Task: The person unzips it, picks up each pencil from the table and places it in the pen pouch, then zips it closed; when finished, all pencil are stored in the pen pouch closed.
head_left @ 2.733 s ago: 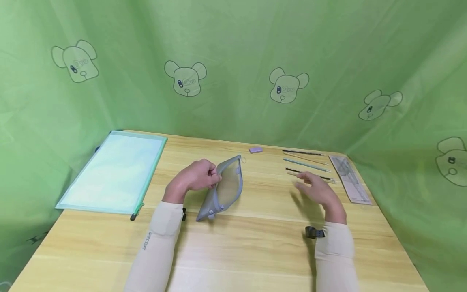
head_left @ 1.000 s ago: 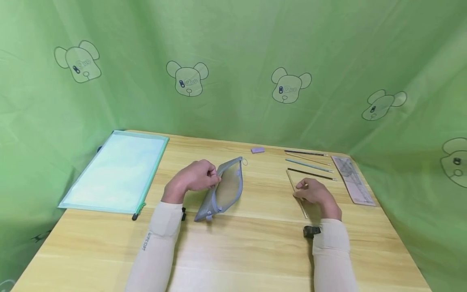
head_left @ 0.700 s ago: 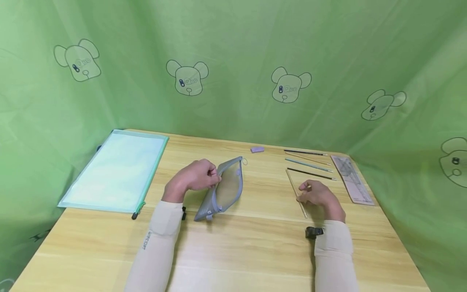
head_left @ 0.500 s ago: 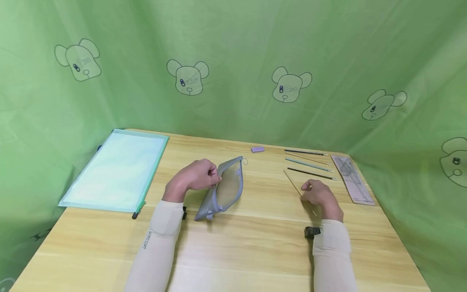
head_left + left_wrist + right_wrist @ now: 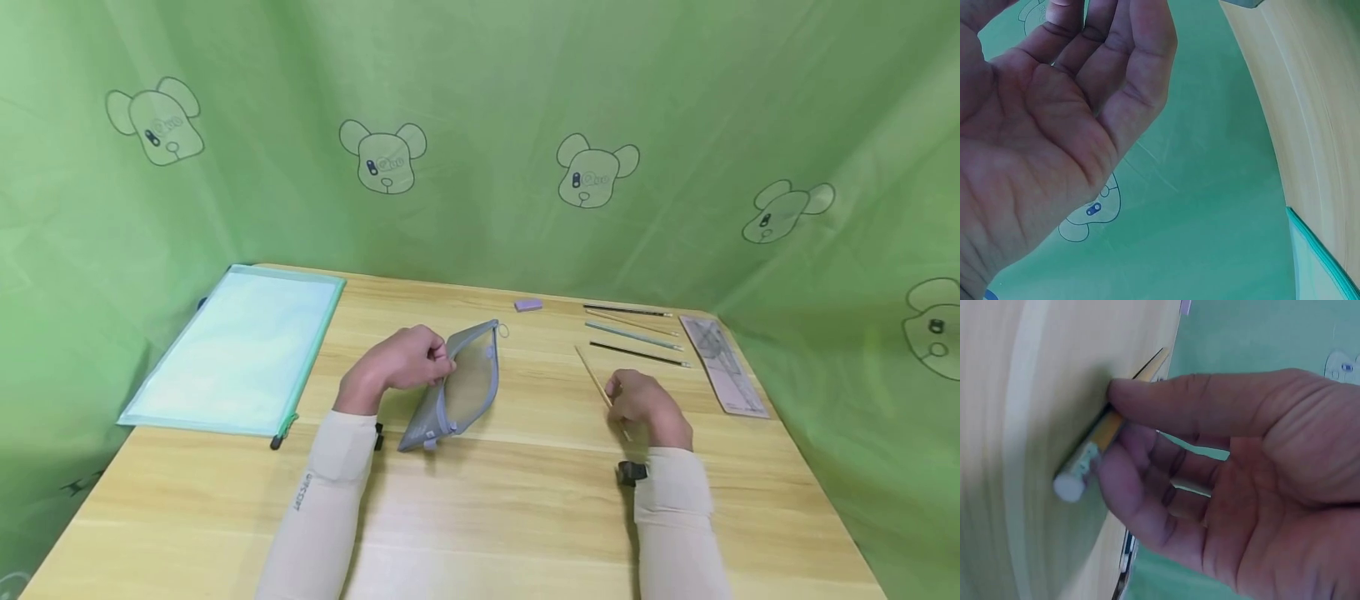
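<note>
My left hand (image 5: pixel 401 360) pinches the near-left edge of a grey mesh zip pouch (image 5: pixel 471 383), whose mouth gapes toward the right. In the left wrist view the fingertips of that hand are cut off at the top, and the pinch is out of sight. To the right, my right hand (image 5: pixel 645 402) holds a yellow pencil (image 5: pixel 592 375) just over the table. The right wrist view shows thumb and fingers pinching this pencil (image 5: pixel 1107 430) near its white eraser end. Behind that hand lie a black pencil (image 5: pixel 640 354) and a teal pencil (image 5: pixel 633 335).
Farther back are another black pencil (image 5: pixel 628 310), another yellow pencil (image 5: pixel 633 322) and a purple eraser (image 5: pixel 528 305). A packaged ruler set (image 5: pixel 723 367) lies at the right edge, a teal-edged zip folder (image 5: pixel 232 350) at the left. Green curtain (image 5: pixel 480 233) surrounds the table.
My right hand has picked the nearest yellow pencil out of the row, turned it toward me and shifted its grip toward the eraser end. The left hand and pouch stay put.
</note>
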`<state>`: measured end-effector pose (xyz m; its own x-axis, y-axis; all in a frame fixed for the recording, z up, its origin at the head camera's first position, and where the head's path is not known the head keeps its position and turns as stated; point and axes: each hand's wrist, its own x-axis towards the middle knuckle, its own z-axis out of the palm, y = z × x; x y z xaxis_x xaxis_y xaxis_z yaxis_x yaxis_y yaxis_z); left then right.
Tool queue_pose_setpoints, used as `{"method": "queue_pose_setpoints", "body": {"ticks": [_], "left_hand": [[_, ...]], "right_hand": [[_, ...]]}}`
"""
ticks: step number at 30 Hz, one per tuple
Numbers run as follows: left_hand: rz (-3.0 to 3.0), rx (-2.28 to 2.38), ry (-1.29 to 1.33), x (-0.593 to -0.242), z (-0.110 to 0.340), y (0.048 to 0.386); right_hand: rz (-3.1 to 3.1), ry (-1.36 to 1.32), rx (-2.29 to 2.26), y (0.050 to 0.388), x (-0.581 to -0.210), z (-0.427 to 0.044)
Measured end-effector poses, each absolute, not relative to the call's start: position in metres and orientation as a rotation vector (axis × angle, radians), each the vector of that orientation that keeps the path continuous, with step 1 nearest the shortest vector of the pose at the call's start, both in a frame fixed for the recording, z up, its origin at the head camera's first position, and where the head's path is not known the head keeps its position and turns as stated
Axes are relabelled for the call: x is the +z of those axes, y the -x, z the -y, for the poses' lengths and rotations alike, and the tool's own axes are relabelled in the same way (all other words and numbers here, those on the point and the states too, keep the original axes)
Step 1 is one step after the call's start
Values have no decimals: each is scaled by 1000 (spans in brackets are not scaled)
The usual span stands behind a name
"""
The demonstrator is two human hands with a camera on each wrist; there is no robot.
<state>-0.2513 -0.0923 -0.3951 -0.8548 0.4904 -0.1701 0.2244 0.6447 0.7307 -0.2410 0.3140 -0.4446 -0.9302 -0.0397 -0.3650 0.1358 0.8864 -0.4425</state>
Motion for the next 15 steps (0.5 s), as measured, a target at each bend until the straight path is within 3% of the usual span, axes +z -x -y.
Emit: {"method": "queue_pose_setpoints", "body": {"ticks": [15], "left_hand": [[-2526,1087,-526,-396,94,253]], "right_hand": [[-2684,53,-786,251,-455,-282]]}}
